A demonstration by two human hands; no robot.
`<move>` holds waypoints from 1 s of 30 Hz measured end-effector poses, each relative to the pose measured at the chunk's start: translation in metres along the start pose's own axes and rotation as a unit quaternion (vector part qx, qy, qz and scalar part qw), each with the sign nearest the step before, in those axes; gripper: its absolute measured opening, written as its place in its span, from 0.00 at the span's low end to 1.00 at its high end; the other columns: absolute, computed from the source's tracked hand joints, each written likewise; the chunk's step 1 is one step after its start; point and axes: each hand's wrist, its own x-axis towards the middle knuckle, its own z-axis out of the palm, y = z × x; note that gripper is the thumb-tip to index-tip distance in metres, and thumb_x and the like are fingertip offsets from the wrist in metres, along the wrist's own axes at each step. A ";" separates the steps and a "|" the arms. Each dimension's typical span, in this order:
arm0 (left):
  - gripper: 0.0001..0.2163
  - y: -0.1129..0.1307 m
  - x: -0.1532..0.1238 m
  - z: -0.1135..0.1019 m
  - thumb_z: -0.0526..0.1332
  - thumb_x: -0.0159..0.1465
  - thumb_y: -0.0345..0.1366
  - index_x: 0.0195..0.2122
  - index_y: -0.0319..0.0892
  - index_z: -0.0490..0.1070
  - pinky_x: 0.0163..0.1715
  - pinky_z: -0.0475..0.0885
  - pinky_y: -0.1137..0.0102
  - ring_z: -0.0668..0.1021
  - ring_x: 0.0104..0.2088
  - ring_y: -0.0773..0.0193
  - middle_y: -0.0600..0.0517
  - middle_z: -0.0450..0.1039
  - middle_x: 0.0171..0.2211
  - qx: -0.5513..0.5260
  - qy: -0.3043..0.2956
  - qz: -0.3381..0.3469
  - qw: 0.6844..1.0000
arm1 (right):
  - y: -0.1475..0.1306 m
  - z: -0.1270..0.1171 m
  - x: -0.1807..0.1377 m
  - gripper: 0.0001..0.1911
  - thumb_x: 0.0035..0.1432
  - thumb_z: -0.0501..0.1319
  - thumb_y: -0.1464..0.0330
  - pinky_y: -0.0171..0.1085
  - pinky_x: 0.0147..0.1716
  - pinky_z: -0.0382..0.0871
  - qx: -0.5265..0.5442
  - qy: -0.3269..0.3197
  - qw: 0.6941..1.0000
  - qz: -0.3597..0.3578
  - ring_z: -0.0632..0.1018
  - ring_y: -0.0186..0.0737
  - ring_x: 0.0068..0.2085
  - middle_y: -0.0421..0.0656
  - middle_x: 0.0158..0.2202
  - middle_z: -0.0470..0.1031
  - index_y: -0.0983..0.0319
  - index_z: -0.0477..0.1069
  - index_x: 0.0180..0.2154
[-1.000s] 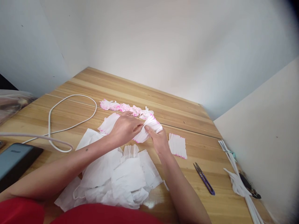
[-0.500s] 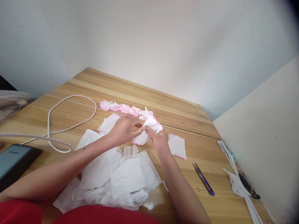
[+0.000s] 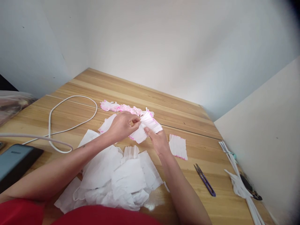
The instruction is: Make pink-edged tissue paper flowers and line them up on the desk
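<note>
Between my hands is a white crepe paper piece [image 3: 150,123] with pink-dyed edges, held above the table and creased into folds. My left hand [image 3: 123,125] pinches its left side between thumb and fingertips. On the right side, my right hand [image 3: 159,140] grips the paper with the thumb on top and the fingers hidden beneath. Just behind them lies a row of ruffled pink-and-white paper pieces [image 3: 119,107]. A flat pink-edged sheet [image 3: 107,123] is partly covered by my left hand, and another pink-edged sheet [image 3: 178,147] rests right of my right hand.
A loose heap of plain white paper pieces [image 3: 114,178] lies close to my body. Purple thread snips [image 3: 204,180] are at the right, near white strips [image 3: 240,184] along the table edge. A white cable [image 3: 49,122] loops at the left by a dark box-shaped device [image 3: 18,162].
My left hand has shifted slightly left and away from my right thumb, its pinch now further along the paper. The paper between the hands looks more spread out.
</note>
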 end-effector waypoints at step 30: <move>0.13 0.002 -0.004 0.012 0.53 0.63 0.33 0.22 0.42 0.70 0.49 0.65 0.61 0.73 0.26 0.65 0.54 0.74 0.21 0.101 0.035 0.134 0.985 | -0.002 0.008 -0.003 0.16 0.48 0.69 0.60 0.38 0.40 0.68 0.004 0.005 1.000 -0.011 0.76 0.39 0.37 0.42 0.35 0.79 0.62 0.76 0.37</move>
